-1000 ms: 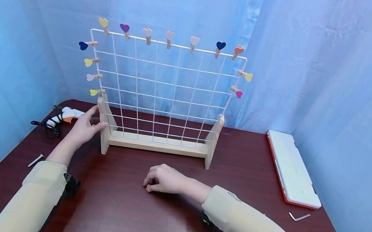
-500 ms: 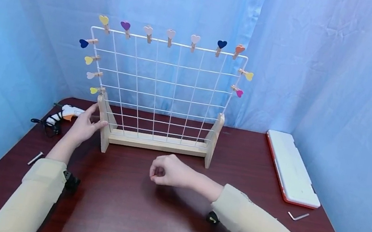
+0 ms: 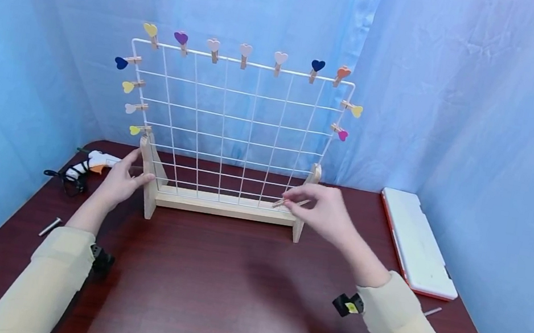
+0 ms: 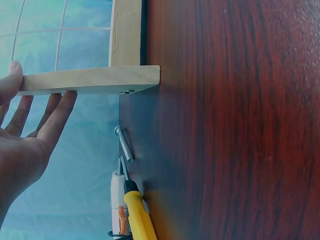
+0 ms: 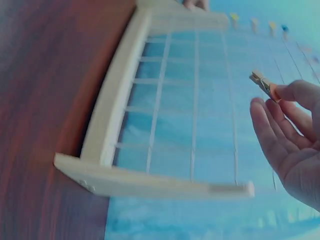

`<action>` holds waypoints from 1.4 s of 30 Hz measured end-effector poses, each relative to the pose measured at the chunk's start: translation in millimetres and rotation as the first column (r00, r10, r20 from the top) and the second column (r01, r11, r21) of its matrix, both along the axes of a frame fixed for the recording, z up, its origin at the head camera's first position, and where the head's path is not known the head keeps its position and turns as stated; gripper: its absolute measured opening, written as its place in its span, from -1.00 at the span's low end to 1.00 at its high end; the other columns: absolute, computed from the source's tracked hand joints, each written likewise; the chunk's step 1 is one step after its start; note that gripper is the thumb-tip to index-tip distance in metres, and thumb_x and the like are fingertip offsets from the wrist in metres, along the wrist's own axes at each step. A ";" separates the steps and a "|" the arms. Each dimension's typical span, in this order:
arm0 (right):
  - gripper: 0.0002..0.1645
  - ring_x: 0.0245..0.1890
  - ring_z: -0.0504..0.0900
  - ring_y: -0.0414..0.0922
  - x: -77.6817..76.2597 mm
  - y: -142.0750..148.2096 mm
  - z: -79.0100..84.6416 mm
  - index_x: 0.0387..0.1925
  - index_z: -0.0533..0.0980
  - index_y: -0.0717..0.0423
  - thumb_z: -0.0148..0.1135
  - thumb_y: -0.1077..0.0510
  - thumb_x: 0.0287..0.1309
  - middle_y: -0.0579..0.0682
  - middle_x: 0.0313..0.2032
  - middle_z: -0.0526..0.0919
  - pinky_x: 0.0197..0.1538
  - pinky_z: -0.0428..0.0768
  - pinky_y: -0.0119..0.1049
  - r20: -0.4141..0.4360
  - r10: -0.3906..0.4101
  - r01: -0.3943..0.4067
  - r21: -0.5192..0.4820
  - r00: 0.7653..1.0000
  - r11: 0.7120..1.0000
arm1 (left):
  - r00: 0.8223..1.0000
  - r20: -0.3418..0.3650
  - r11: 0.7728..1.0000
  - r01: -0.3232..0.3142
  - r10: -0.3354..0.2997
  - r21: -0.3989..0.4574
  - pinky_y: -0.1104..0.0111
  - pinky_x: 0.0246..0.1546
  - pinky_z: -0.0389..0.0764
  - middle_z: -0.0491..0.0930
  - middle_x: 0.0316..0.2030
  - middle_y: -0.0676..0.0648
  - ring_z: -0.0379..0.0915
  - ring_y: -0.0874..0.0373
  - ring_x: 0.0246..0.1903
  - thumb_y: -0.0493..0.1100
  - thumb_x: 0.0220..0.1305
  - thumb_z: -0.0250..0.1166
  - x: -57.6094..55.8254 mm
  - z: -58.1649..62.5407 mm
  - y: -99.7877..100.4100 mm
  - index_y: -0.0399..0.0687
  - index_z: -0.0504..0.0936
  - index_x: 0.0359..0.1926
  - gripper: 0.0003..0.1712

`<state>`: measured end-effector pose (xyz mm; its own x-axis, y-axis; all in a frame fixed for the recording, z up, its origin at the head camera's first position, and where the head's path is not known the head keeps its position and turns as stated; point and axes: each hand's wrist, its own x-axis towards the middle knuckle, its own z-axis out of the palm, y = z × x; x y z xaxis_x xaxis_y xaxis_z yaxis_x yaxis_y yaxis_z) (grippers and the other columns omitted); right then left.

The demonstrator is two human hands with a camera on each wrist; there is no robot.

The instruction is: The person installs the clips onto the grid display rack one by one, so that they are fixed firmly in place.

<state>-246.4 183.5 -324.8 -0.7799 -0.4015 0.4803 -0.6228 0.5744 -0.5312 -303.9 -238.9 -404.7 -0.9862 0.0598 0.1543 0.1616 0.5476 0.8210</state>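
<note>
A white wire grid [image 3: 252, 121] stands upright in a wooden stand [image 3: 226, 210]. Heart-topped mini clothespins, among them a purple one [image 3: 181, 38] and a pink one [image 3: 342, 135], are clipped along its top and both sides. My left hand [image 3: 121, 179] grips the stand's left upright [image 4: 95, 77], thumb on one face and fingers on the other. In front of the grid's lower right part, my right hand [image 3: 324, 212] pinches a small wooden clothespin [image 5: 263, 85] between thumb and fingertips. Its bare jaws point away from the hand; the fingers mostly hide its other end.
Left of the stand lie a white and orange glue gun [image 3: 101, 160], a bolt [image 3: 50, 227] and a yellow-handled screwdriver [image 4: 139, 215]. A white case [image 3: 418, 244] and a partly covered hex key [image 3: 433, 311] are at right. Blue curtains [image 3: 509, 139] enclose the dark red table [image 3: 186, 292].
From low over the table's middle, my right hand has risen and moved right with the clothespin, up to the grid's lower right. The left hand stays on the upright.
</note>
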 end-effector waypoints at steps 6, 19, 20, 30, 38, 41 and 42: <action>-0.80 -0.51 0.59 -0.27 -6.6 33.3 11.7 -0.37 0.65 -0.05 0.34 0.00 -0.11 -0.10 -0.43 0.68 -0.47 0.52 -0.50 -0.023 -0.218 0.207 -0.236 0.976 0.950 | 1.000 0.000 1.000 -0.004 0.004 -0.004 -0.12 0.01 0.31 0.01 0.30 -0.28 0.09 -0.30 0.18 0.00 0.21 0.11 0.4 0.1 -1.1 0.10 -0.17 0.38 -0.15; -0.84 -0.58 0.48 -0.28 -21.9 31.0 21.1 -0.45 0.59 0.36 0.30 0.29 -0.10 0.16 -0.45 0.65 -0.52 0.38 -0.52 -0.224 -0.376 0.181 -0.592 0.899 0.786 | 0.999 -0.034 1.000 0.005 -0.005 -0.018 -0.10 -0.02 0.36 0.07 0.28 -0.30 0.15 -0.27 0.15 -0.01 0.22 0.12 -1.4 -3.1 -3.5 0.00 -0.13 0.38 -0.17; -0.84 -0.57 0.49 -0.28 -24.0 29.9 20.5 -0.45 0.59 0.36 0.31 0.29 -0.10 0.17 -0.45 0.65 -0.51 0.38 -0.53 -0.231 -0.379 0.177 -0.597 0.896 0.782 | 0.999 -0.033 1.000 0.005 -0.006 -0.016 -0.10 -0.02 0.36 0.07 0.28 -0.30 0.15 -0.28 0.15 -0.01 0.22 0.12 -1.7 -3.5 -3.6 0.00 -0.13 0.38 -0.17; -0.86 -0.56 0.50 -0.30 -38.8 22.5 15.1 -0.44 0.61 0.31 0.31 0.27 -0.09 0.16 -0.47 0.66 -0.50 0.39 -0.54 -0.254 -0.381 0.185 -0.562 0.889 0.806 | 0.999 -0.032 1.000 0.007 -0.008 -0.006 -0.10 -0.02 0.36 0.09 0.27 -0.30 0.17 -0.27 0.14 -0.02 0.21 0.12 -1.0 -4.1 -3.9 0.02 -0.12 0.38 -0.17; -0.84 -0.54 0.52 -0.28 -41.0 22.9 12.1 -0.41 0.60 0.31 0.31 0.26 -0.08 0.15 -0.43 0.66 -0.49 0.40 -0.54 -0.246 -0.378 0.191 -0.553 0.893 0.811 | 0.999 -0.033 1.000 0.010 -0.010 -0.012 -0.10 -0.03 0.36 0.08 0.27 -0.30 0.16 -0.27 0.14 -0.01 0.22 0.11 -2.8 -3.8 -2.9 0.02 -0.13 0.38 -0.17; -0.80 -0.48 0.55 -0.25 -40.6 23.3 12.2 -0.34 0.59 0.30 0.30 0.25 -0.07 0.15 -0.40 0.65 -0.43 0.45 -0.53 -0.233 -0.377 0.205 -0.537 0.896 0.819 | 1.000 -0.030 1.000 0.001 -0.001 -0.026 -0.10 -0.02 0.36 0.07 0.28 -0.30 0.15 -0.28 0.15 0.00 0.22 0.10 -1.6 -3.6 -2.6 0.02 -0.14 0.38 -0.17; -0.78 -0.46 0.56 -0.24 -40.0 23.6 12.4 -0.31 0.58 0.29 0.30 0.25 -0.07 0.15 -0.39 0.64 -0.40 0.47 -0.52 -0.224 -0.376 0.213 -0.527 0.899 0.823 | 1.000 -0.031 1.000 -0.001 0.000 -0.031 -0.10 -0.02 0.35 0.06 0.28 -0.30 0.15 -0.28 0.15 0.00 0.22 0.10 -0.8 -3.4 -2.4 0.02 -0.15 0.38 -0.17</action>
<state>-286.4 207.1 -312.4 -0.6027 0.1680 0.7801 -0.6408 0.4806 -0.5986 -304.7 -241.3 -408.1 -0.9810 0.0643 0.1830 0.1864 0.5728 0.7982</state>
